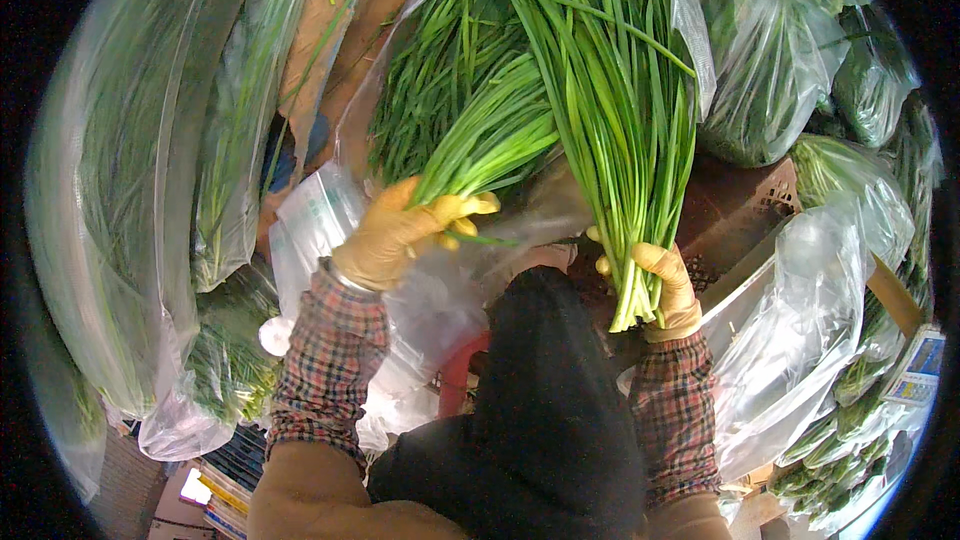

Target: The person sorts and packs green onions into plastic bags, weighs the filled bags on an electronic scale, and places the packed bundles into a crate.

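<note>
Chive bunches (600, 110) fill both our gloved hands: the right hand (665, 285) grips the larger by its pale ends, the left hand (400, 230) clutches the smaller. Bagged greens (770, 50) crowd round; a blue-and-white label (920, 365) sits far right.

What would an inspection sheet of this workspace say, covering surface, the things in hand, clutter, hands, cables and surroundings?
Surface: no bare worktop seen; a brown crate shows behind the greens.
Things in hand: two bunches of long green chives, a smaller bunch on the left and a larger bunch on the right, cut ends down.
Clutter: clear plastic bags and bagged greens all around.
Hands: both gloved; left hand closed around the smaller bunch, right hand gripping the larger bunch near its base.
Cables: nothing seen.
Surroundings: cardboard at the top, tall bagged greens at left, stacked printed items bottom left.
</note>
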Demonstrator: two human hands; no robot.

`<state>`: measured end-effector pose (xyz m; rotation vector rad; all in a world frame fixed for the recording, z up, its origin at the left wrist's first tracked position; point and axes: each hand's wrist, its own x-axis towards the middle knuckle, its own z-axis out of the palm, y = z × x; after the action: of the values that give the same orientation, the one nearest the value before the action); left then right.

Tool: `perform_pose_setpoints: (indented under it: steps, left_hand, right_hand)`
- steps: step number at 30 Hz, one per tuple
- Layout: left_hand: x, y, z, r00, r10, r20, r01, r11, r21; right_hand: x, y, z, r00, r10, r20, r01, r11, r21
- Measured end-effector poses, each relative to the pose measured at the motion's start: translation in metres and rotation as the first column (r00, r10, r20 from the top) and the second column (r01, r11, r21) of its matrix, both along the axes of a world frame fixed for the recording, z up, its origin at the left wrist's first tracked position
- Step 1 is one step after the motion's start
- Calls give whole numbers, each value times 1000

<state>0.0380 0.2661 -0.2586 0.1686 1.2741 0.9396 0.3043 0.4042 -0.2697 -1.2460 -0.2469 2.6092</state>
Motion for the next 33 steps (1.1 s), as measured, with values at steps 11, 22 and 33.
perform_pose_setpoints:
  steps: [11,22,33]
  left_hand:
    - [113,86,-5,525,-666,-531,830,538,146]
    - [93,81,-32,693,-635,-340,720,626,299]
    - [132,101,58,799,70,598,-281,922,267]
  right_hand:
    - [-2,4,5,940,223,260,-282,935,217]
    - [9,5,-4,946,154,284,-235,932,276]
    - [20,-9,113,908,104,407,-357,702,617]
